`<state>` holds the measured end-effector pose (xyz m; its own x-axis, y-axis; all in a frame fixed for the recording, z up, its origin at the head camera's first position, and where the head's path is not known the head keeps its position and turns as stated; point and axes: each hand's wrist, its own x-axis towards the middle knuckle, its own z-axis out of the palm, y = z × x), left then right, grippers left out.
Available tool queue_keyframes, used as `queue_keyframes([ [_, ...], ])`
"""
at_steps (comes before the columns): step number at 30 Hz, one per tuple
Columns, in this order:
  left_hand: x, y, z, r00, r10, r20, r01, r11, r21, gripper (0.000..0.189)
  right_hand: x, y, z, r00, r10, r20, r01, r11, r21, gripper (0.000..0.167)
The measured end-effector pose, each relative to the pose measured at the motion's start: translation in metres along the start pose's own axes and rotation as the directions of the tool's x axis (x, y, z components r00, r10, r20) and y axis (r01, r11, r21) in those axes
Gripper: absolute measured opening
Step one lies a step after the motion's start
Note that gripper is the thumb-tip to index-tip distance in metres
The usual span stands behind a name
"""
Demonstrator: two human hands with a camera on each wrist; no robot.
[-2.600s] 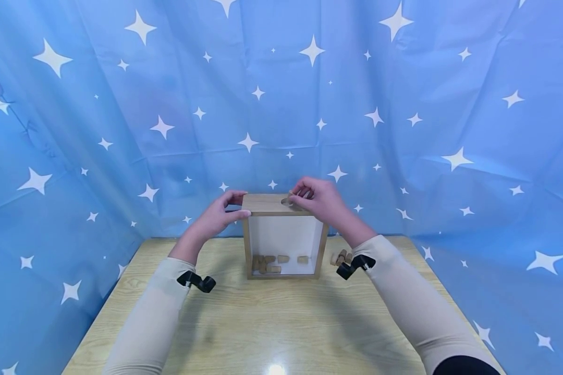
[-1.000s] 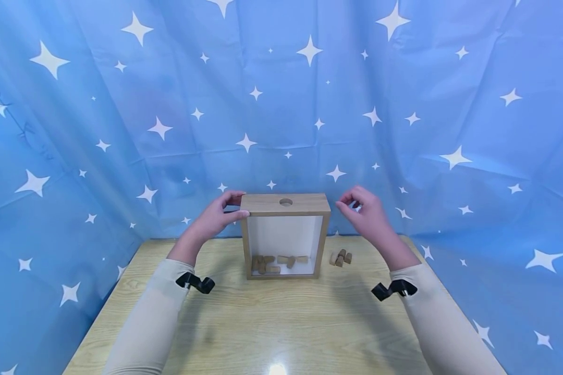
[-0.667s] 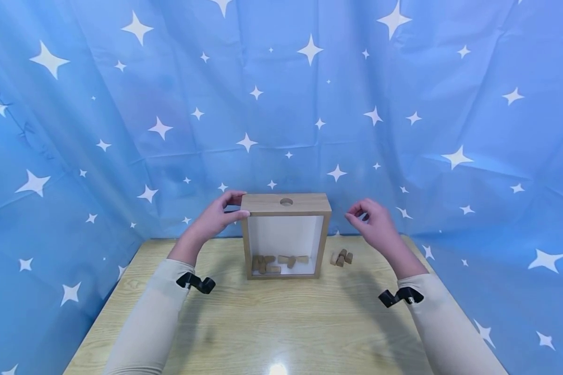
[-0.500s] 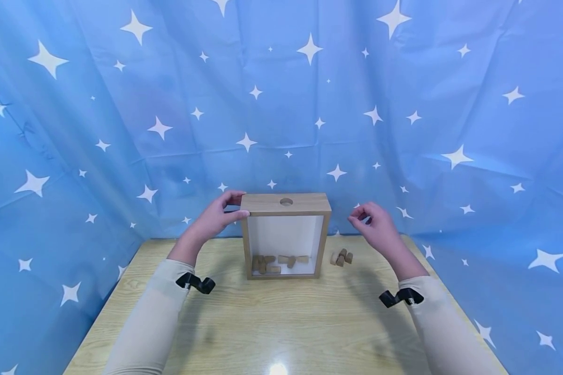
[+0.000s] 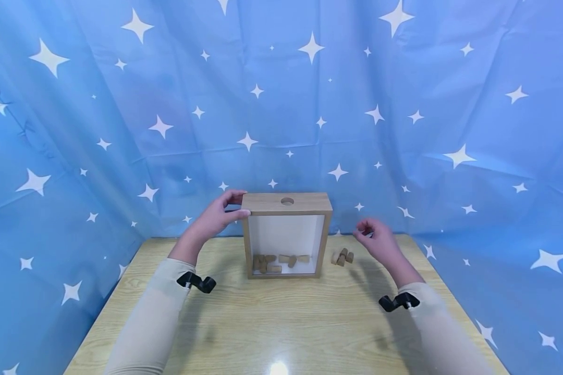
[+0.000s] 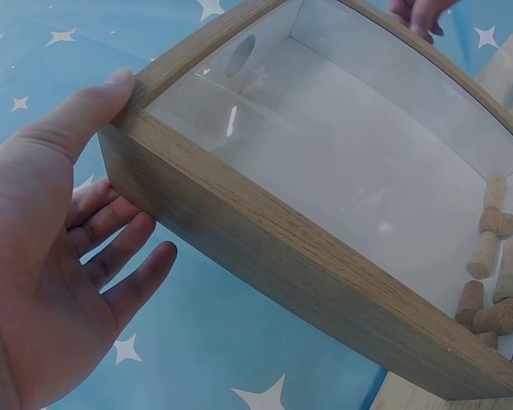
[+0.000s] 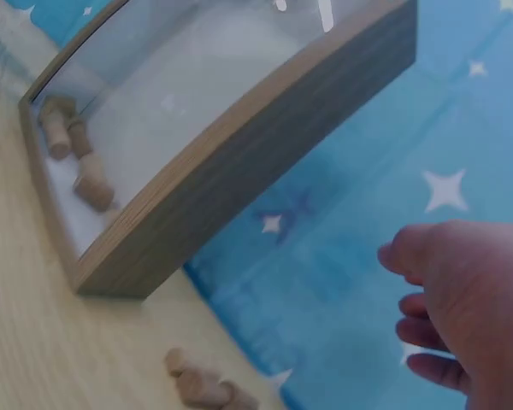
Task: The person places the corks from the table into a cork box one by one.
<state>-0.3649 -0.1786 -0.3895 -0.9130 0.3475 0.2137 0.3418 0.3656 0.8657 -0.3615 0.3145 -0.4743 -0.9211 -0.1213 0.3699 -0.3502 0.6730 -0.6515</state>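
Before blue star-printed fabric (image 5: 281, 120), the left hand (image 5: 218, 216) grips a square wooden box (image 5: 287, 212), with small brown cylindrical corks (image 5: 341, 260) beside it, nearer the empty, loosely curled right hand (image 5: 380, 241).

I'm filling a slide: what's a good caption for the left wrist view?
Left hand holding a corner of a clear-fronted wooden box, corks lying inside.

The right wrist view blurs the loose brown tapered corks (image 7: 203, 389), cut by its lower edge, and crops the bare right hand (image 7: 479, 299) and the clear-fronted rectangular wooden box (image 7: 248, 154); in the head view, the bare left hand (image 5: 216, 216) hides fingertips behind the box
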Motion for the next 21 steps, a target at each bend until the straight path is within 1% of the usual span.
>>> queue_keyframes([
  [7, 0.000, 0.001, 0.001, 1.000, -0.001, 0.001, 0.001, 1.000, -0.004, 0.073, -0.006, 0.025, 0.018, 0.996, 0.065, 0.061, -0.067, 0.998, 0.019, 0.032],
  [14, 0.001, 0.000, 0.001, 1.000, 0.005, -0.005, -0.005, 1.000, -0.001, 0.072, -0.013, 0.044, 0.033, 0.990, 0.107, 0.088, -0.106, 0.994, -0.018, 0.041],
  [21, 0.002, -0.001, 0.001, 1.000, 0.002, -0.004, -0.002, 1.000, 0.000, 0.072, -0.018, 0.059, 0.046, 0.983, 0.144, 0.117, -0.143, 0.990, -0.009, 0.040],
])
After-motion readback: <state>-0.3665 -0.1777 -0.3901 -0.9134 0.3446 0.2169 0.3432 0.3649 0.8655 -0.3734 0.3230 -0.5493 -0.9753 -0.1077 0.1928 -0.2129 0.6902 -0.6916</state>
